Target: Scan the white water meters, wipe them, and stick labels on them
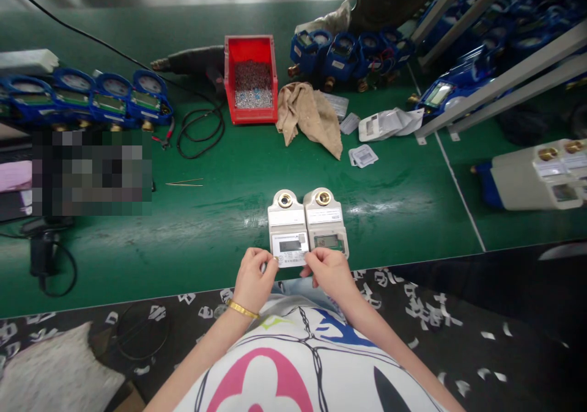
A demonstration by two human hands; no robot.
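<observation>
Two beige meters lie side by side on the green table near its front edge: the left meter and the right meter, each with a brass cap on top and a small display. My left hand is closed in a pinch at the lower edge of the left meter, holding a white label against it. My right hand is also pinched, touching the label's right end between the two meters.
A red bin of small screws stands at the back, with a beige cloth beside it. Blue meters line the left; more blue meters sit at the back right. A power drill, tweezers and label slips lie around.
</observation>
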